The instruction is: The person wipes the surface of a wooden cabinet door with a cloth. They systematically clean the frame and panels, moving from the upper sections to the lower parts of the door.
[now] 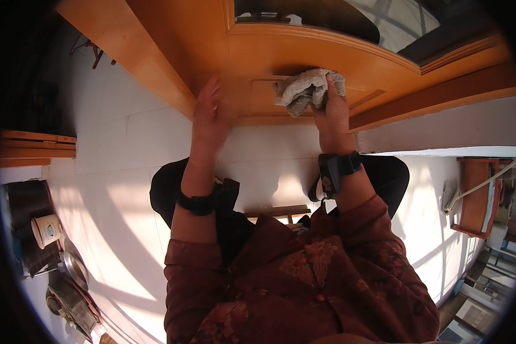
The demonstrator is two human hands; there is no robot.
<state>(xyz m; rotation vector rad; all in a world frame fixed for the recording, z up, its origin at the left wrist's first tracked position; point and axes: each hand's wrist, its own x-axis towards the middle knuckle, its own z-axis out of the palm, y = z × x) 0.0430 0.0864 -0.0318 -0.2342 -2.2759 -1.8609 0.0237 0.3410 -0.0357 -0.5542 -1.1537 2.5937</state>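
My right hand [333, 114] grips a bunched grey cloth [303, 88], its thumb lying over the folds. The cloth is up against the lower panel of an orange-brown wooden door [245, 56]. Blurred by motion, my left hand [210, 112] is raised in front of the same door, left of the cloth. Nothing shows in it, and its fingers look loosely apart; whether they touch the wood I cannot tell. A moulded frame borders the dark glass pane [309, 15] higher on the door, which reflects light.
Pale floor tiles [124, 150] surround my bent knees, and a wooden seat [279, 211] shows beneath me. At left are a cream bucket-like container [46, 231] and a metal pan [75, 268]. A long-handled mop or brush [450, 195] leans by a reddish wooden piece [473, 202] at right.
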